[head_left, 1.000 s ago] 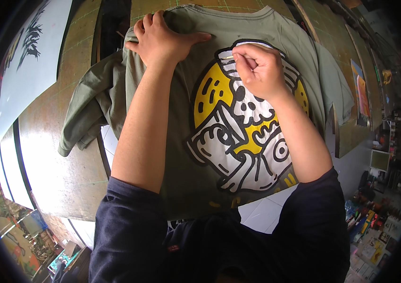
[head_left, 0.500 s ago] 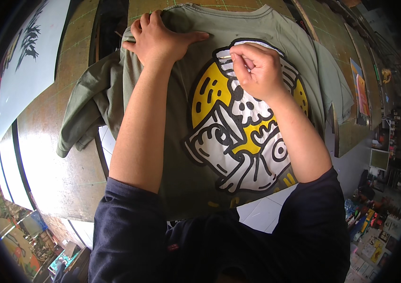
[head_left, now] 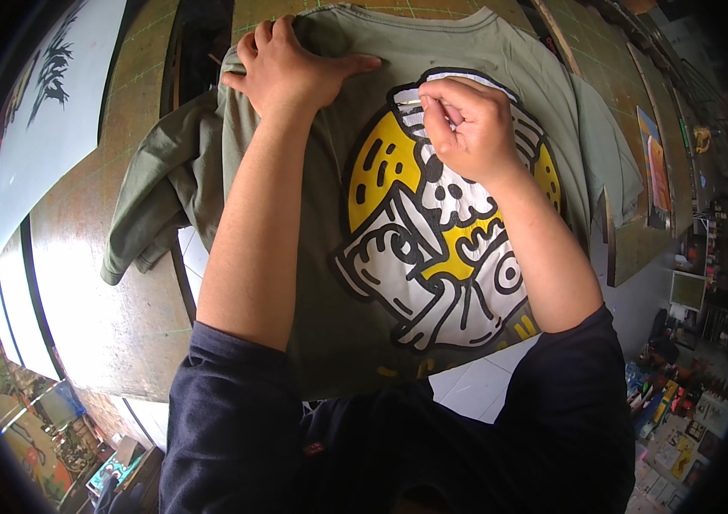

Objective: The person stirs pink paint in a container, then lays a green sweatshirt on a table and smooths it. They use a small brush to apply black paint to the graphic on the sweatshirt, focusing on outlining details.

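Note:
An olive-green shirt lies spread out in front of me, its neckline at the far side. It bears a large cartoon design in white, yellow and black. My left hand rests on the shirt's upper left part with fingers and thumb spread, holding nothing. Over the top of the design, my right hand pinches a thin paintbrush. Its tip points left, at the black outline on the white top band. Most of the brush is hidden by my fingers.
A board with green lines supports the shirt, with more boards to the right. White sheets with dark artwork lie at the left. A coloured print sits at the right. Cluttered shelves and goods fill the lower right.
The paintbrush tip has shifted very slightly at the upper left of the design, with my right hand barely moving. My left hand stays in place on the shirt.

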The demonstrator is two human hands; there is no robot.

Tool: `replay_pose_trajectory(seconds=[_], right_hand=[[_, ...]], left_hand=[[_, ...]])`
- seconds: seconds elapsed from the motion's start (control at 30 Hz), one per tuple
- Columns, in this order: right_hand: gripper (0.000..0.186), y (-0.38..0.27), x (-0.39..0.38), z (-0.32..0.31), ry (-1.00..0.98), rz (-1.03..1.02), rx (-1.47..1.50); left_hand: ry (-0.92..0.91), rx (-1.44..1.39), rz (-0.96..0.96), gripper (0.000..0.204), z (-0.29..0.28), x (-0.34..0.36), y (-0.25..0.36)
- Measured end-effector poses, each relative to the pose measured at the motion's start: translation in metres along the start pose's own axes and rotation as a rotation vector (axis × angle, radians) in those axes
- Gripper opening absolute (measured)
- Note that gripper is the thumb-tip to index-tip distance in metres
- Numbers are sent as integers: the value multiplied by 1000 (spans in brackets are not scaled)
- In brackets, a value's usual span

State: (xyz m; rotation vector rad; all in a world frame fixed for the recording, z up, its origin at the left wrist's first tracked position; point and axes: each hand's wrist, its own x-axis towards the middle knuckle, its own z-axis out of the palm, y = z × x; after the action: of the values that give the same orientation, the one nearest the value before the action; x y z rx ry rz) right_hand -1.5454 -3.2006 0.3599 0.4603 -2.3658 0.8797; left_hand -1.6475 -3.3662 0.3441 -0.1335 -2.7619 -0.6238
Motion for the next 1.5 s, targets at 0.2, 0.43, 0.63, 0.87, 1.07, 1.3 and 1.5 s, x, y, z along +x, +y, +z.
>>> replay_pose_trajectory(seconds=[0.2,0.43,0.63,0.87,1.07,1.3,1.5], right_hand=[[4,-1,0,-1,9,-4,-5],[6,0,0,-1,1,-15,-18],[7,-1,-1,-3,49,2,-14],[7,-3,-8,-5,46,87,76],[11,-8,-12,-7,33,76,17],[11,-11,-11,-8,1,35,-40],[10,-11,-9,-7,-17,-34,-72]], left_hand=[[-7,4,-5,117,0,1,0],[-10,1,0,117,0,0,0],[10,-7,3,116,0,1,0],[-21,73,-7,115,0,3,-3],[-112,-121,-90,98,-32,-4,18],[-18,20,-30,107,-8,0,3],[16,57,10,113,2,2,-1]])
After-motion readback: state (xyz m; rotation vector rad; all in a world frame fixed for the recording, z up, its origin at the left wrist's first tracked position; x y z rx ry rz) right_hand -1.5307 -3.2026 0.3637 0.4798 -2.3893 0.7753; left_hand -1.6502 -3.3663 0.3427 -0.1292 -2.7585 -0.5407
